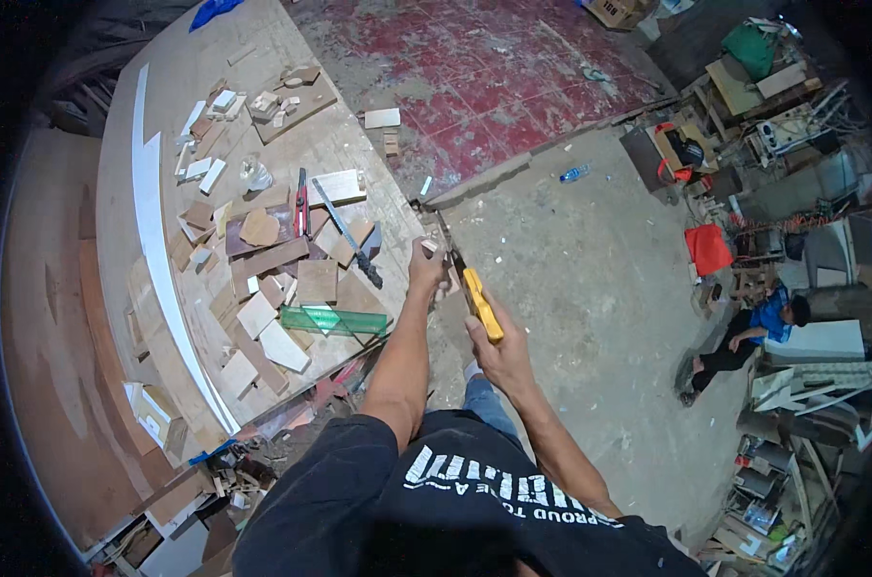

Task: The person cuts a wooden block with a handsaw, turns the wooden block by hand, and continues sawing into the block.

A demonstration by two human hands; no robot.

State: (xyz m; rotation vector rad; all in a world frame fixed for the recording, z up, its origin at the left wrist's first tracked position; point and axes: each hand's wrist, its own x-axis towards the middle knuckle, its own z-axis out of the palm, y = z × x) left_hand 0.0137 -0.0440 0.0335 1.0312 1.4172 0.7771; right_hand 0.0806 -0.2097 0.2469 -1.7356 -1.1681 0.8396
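At the edge of the plywood workbench (398, 188), my left hand (424, 267) is closed on a small pale wood piece (430, 246). Just to its right, my right hand (498, 351) grips the yellow handle of a hand saw (481, 303); the dark blade points forward past the wood piece, and whether it touches it cannot be told. On the bench to the left lie a red tool (301, 204), a long metal tool with a black handle (340, 226), a green clear plastic piece (335, 320) and several offcuts (316, 281).
A red tiled surface (513, 67) is at the back. On the concrete floor (590, 337) lies a plastic bottle (573, 173). A person in blue (768, 317) sits at the right among stacked boards and clutter (811, 385). Plywood sheets (61, 317) are at the left.
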